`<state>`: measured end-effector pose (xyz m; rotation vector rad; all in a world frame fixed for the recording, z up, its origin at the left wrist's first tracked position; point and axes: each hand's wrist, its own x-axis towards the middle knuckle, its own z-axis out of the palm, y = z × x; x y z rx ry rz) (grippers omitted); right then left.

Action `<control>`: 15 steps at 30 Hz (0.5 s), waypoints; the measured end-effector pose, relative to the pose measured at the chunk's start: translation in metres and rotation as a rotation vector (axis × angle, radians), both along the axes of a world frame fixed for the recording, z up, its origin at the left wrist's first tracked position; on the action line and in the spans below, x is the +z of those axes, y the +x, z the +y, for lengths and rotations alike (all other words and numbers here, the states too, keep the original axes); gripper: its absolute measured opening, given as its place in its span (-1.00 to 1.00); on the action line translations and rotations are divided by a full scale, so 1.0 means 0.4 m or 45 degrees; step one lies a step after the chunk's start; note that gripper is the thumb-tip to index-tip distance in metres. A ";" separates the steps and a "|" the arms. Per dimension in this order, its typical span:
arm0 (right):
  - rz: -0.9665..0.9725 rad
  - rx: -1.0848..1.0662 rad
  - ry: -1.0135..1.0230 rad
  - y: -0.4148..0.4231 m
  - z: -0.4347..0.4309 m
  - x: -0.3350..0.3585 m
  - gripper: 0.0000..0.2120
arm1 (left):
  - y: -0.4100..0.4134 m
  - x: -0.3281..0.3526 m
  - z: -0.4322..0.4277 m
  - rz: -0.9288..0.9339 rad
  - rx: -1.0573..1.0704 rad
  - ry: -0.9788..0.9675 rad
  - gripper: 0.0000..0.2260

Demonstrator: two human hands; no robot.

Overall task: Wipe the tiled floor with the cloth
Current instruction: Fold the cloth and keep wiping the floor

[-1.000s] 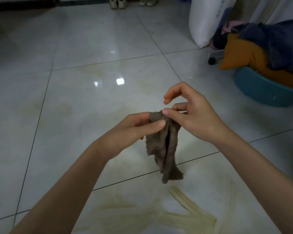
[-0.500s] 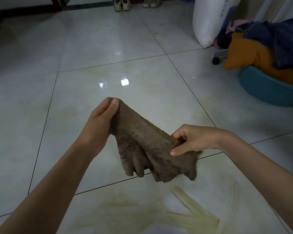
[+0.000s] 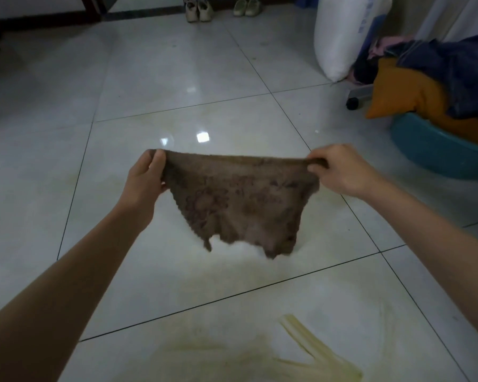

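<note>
Two top corners of the brown cloth (image 3: 240, 199) are pinched, one by our left hand (image 3: 145, 179) at its nine o'clock and one by our right hand (image 3: 340, 172) at its three o'clock. Thumbs and curled fingers clamp the hem, so the cloth hangs spread above the tiled floor (image 3: 177, 78), seemingly clear of it. Yellowish streaks (image 3: 309, 351) lie at six o'clock, nearer us. To wipe well, we should lay the cloth flat, press with a palm and draw overlapping strokes through those streaks, avoiding the teal basin (image 3: 431, 150) at two o'clock.
</note>
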<state>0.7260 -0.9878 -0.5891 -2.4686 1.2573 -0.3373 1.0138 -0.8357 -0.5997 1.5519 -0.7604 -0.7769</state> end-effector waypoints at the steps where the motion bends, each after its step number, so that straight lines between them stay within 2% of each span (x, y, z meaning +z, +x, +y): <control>1: -0.076 -0.025 -0.098 -0.003 -0.011 0.015 -0.87 | 0.011 0.013 -0.009 0.004 -0.005 -0.037 -0.79; 4: -0.248 -0.037 -0.345 -0.029 -0.017 0.047 -0.83 | 0.033 0.041 -0.013 0.073 -0.024 -0.158 -0.79; 6: -0.310 0.019 -0.384 -0.050 0.002 0.043 -0.89 | 0.033 0.033 0.009 0.077 -0.099 -0.182 -0.79; 8: -0.336 0.090 -0.269 -0.071 0.032 0.005 -0.96 | 0.017 -0.008 0.046 0.008 -0.167 -0.131 -0.79; 11: -0.282 0.158 -0.003 -0.111 0.101 -0.106 -0.86 | -0.021 -0.117 0.125 -0.044 -0.190 0.057 -0.81; 15: -0.035 0.198 0.239 -0.184 0.218 -0.293 -0.84 | -0.076 -0.273 0.248 -0.227 -0.317 0.434 -0.79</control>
